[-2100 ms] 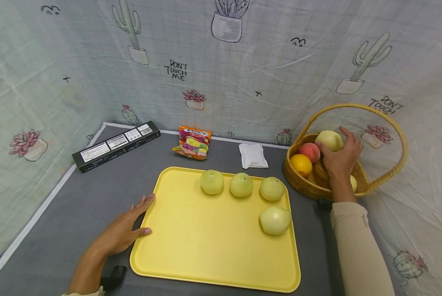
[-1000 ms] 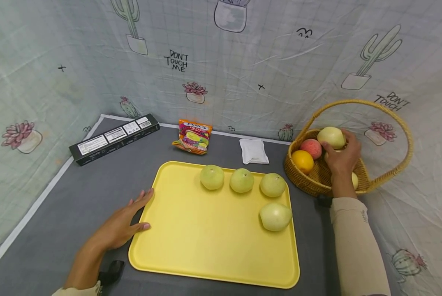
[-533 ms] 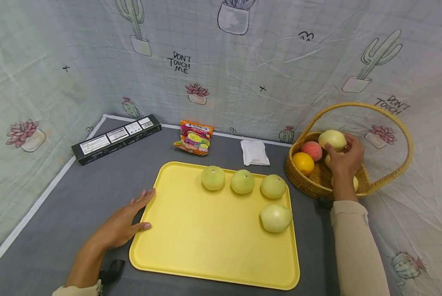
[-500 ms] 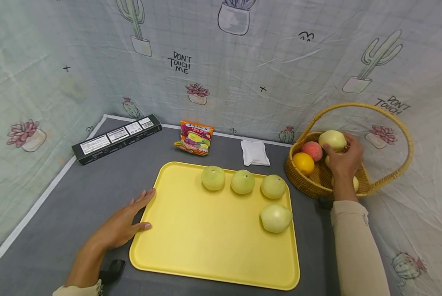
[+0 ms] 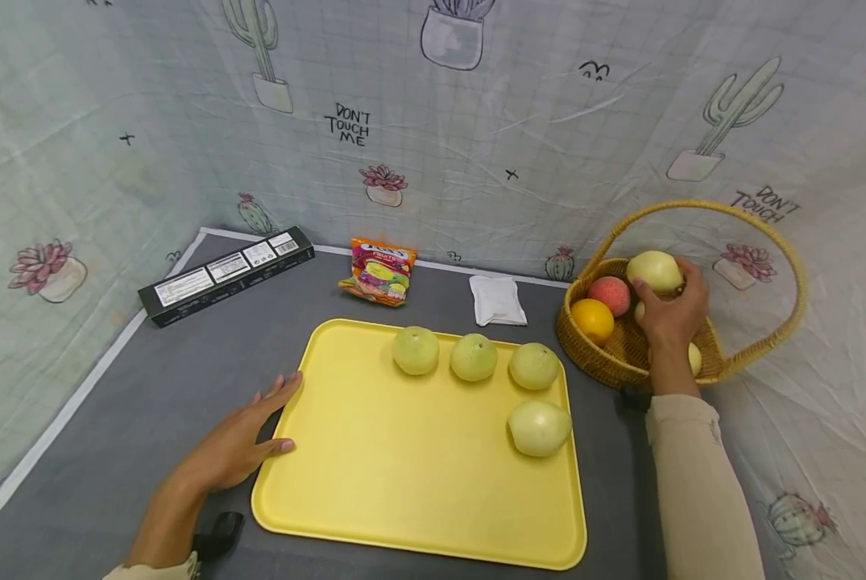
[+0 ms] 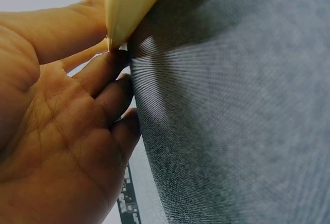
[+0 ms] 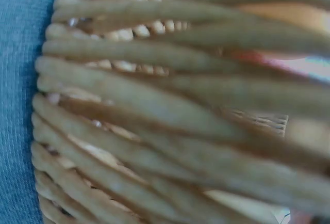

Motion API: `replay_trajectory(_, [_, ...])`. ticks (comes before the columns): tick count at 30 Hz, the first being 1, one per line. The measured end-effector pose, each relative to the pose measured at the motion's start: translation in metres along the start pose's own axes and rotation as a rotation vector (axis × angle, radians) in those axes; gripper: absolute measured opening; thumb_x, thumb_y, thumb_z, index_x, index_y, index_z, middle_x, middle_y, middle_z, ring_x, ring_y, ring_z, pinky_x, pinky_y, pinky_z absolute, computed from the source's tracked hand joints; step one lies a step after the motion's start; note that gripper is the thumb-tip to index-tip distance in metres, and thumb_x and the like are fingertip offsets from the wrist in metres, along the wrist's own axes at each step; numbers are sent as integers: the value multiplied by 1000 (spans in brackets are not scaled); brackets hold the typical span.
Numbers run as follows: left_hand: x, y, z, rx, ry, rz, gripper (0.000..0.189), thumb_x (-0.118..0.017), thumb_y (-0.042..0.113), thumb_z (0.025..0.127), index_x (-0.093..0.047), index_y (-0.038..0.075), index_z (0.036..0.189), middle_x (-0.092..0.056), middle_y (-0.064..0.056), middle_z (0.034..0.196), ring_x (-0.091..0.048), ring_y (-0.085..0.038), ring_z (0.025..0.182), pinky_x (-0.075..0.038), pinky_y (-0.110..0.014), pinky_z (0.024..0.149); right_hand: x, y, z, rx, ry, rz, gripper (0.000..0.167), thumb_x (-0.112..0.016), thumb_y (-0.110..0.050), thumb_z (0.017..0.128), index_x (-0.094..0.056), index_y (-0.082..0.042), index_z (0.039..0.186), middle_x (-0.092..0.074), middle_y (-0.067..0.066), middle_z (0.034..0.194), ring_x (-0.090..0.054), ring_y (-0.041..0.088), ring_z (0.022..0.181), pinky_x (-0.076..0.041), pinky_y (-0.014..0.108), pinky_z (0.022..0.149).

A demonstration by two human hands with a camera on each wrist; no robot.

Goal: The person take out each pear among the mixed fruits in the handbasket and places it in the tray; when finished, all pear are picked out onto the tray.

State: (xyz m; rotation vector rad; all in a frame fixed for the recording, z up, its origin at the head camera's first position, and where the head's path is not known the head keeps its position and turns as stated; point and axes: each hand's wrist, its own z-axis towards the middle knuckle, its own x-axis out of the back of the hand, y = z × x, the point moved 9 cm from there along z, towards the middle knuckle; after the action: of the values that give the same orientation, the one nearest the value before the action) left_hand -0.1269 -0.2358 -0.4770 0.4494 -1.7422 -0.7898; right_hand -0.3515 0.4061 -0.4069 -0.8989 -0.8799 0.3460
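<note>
In the head view my right hand (image 5: 672,310) reaches into a wicker basket (image 5: 595,361) and holds a smooth, pale green fruit (image 5: 654,272), with the thumb on its near side and fingers behind its right side. A red peach (image 5: 610,296) and an orange (image 5: 593,321) lie to the left of it. Another pale fruit (image 5: 694,358) is partly hidden behind the wrist. My left hand (image 5: 225,451) rests with extended fingers on the left rim of the yellow tray (image 5: 403,475). The left wrist view shows the fingertips (image 6: 121,85) at the tray's edge.
Several green fruits, among them a round one (image 5: 415,350) and a pointed one (image 5: 540,428), sit along the tray's back and right. Behind the tray lie a long black box (image 5: 225,275), a candy packet (image 5: 380,271) and a white pouch (image 5: 498,300). Basket weave (image 7: 154,95) fills the right wrist view.
The right hand's raised fingers have come down behind the pale green fruit, which has shifted slightly right in the basket. The left hand stays at the tray rim, and the head view has tilted a little.
</note>
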Motion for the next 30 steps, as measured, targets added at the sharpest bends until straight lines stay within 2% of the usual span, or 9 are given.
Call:
replay_trajectory(4, [0, -1, -1, -2, 3, 7, 102, -83, 20, 90, -23, 19, 172, -20, -19, 177, -19, -57, 159, -20, -80, 121, 3, -4, -5, 23, 50, 34, 68, -87, -39, 89, -58, -33, 151, -57, 6, 152, -53, 19, 129, -43, 31, 111])
replay_trajectory(10, [0, 0, -1, 5, 9, 15, 102, -83, 20, 89, -24, 20, 172, -21, -18, 177, -20, -56, 159, -21, -79, 121, 7, -24, -12, 181, 113, 52, 64, -89, -35, 88, -63, -31, 147, -63, 10, 142, -53, 15, 115, -39, 25, 95])
replay_trajectory(13, [0, 0, -1, 7, 10, 21, 102, -83, 21, 89, -24, 21, 172, -21, -20, 176, -21, -57, 158, -22, -79, 121, 10, -32, -16, 257, 134, 84, 64, -89, -32, 88, -64, -31, 146, -63, 13, 140, -52, 11, 112, -37, 25, 92])
replay_trajectory(17, [0, 0, -2, 1, 11, 23, 101, -83, 21, 89, -24, 19, 171, -21, -22, 176, -21, -59, 157, -23, -79, 121, 16, -41, -23, 311, 154, 132, 64, -92, -29, 85, -66, -34, 144, -64, 12, 137, -50, -1, 112, -42, 26, 94])
replay_trajectory(21, [0, 1, -2, -9, 13, 16, 101, -83, 19, 89, -25, 18, 171, -22, -22, 176, -21, -58, 158, -22, -79, 121, 22, -48, -31, 344, 160, 172, 65, -95, -25, 82, -69, -35, 141, -65, 5, 132, -50, -9, 111, -47, 22, 95])
replay_trajectory(25, [0, 2, -1, -17, 13, 5, 101, -83, 19, 89, -24, 17, 171, -22, -21, 176, -20, -57, 158, -21, -79, 121, 29, -61, -43, 342, 161, 219, 67, -97, -18, 78, -70, -33, 139, -62, -11, 124, -53, -9, 110, -49, 18, 94])
replay_trajectory(30, [-1, 0, 0, -11, 13, 2, 101, -83, 20, 89, -24, 19, 171, -21, -20, 176, -20, -58, 158, -21, -80, 121, 42, -98, -71, 385, 143, 285, 65, -95, -9, 77, -73, -19, 137, -55, -25, 116, -56, -9, 109, -48, 13, 95])
